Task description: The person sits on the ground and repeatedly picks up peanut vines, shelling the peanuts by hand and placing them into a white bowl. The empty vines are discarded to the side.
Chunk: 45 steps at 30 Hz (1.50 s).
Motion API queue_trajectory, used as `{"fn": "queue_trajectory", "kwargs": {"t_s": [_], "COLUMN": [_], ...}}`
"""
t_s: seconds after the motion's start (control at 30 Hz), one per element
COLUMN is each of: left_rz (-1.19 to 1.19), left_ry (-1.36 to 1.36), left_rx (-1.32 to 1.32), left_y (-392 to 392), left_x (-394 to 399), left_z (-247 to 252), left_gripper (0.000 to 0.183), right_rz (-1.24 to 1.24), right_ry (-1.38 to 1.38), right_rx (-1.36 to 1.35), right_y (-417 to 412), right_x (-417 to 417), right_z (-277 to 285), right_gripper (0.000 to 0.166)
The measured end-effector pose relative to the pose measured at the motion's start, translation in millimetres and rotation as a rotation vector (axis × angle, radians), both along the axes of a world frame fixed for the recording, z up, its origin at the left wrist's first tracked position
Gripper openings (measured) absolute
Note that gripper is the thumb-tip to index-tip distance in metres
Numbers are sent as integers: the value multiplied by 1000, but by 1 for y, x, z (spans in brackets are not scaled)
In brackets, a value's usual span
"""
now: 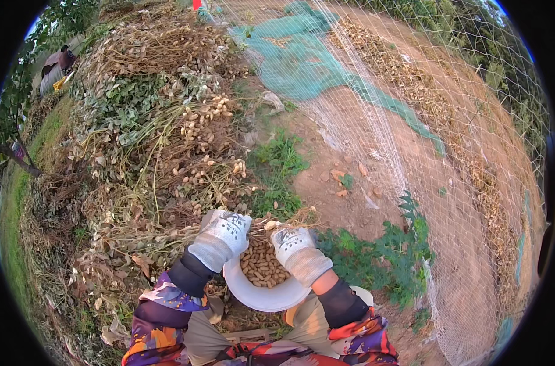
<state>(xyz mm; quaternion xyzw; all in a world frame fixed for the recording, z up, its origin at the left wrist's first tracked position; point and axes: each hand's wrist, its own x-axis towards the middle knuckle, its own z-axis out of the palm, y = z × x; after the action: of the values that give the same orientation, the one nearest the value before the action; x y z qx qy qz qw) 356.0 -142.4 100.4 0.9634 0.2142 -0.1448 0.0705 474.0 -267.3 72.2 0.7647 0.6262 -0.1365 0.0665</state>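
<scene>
My left hand (226, 234), in a white work glove, is closed around the dried stems of a peanut plant (181, 234) above the far left rim of a white plastic bucket (261, 300). Opposite it, my gloved right hand (295, 247) has curled fingers at the plant's root end (302, 218); whether it grips roots or pods is hidden. A pale peanut pod (272, 225) shows between the two hands. Below them, many loose peanuts in their shells (264, 269) lie inside the bucket, which sits between my knees.
A long heap of pulled peanut plants (154, 64) runs along the left, pods (204, 116) showing. White netting (398, 155) stands to the right, with green mesh (300, 68) behind it. Leafy weeds (378, 261) grow at right. Another person (55, 68) is far left.
</scene>
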Motion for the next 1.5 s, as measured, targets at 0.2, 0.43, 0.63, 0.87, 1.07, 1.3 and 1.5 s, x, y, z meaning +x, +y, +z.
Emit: {"fn": "queue_trajectory", "kwargs": {"t_s": [0.2, 0.43, 0.63, 0.87, 1.07, 1.3, 1.5], "left_rz": [167, 164, 265, 281, 37, -88, -7], "left_ry": [-79, -118, -99, 4, -264, -259, -334], "left_rx": [38, 52, 9, 96, 246, 287, 114], "left_y": [12, 18, 18, 38, 20, 2, 5], "left_x": [-4, -2, 1, -6, -22, -17, -22], "left_z": [15, 10, 13, 15, 1, -3, 14], "left_gripper": [29, 27, 27, 34, 36, 35, 41], "right_rz": [-151, -165, -84, -40, -221, -271, -27], "right_ry": [403, 419, 340, 326, 609, 395, 286], "right_rx": [440, 568, 761, 369, 679, 830, 1009], "right_y": [-14, -18, -19, -28, -17, -9, -11], "right_x": [-11, -18, -25, -16, -8, -7, -7], "right_z": [14, 26, 17, 17, 34, 23, 39], "right_gripper": [25, 19, 17, 43, 42, 32, 20]}}
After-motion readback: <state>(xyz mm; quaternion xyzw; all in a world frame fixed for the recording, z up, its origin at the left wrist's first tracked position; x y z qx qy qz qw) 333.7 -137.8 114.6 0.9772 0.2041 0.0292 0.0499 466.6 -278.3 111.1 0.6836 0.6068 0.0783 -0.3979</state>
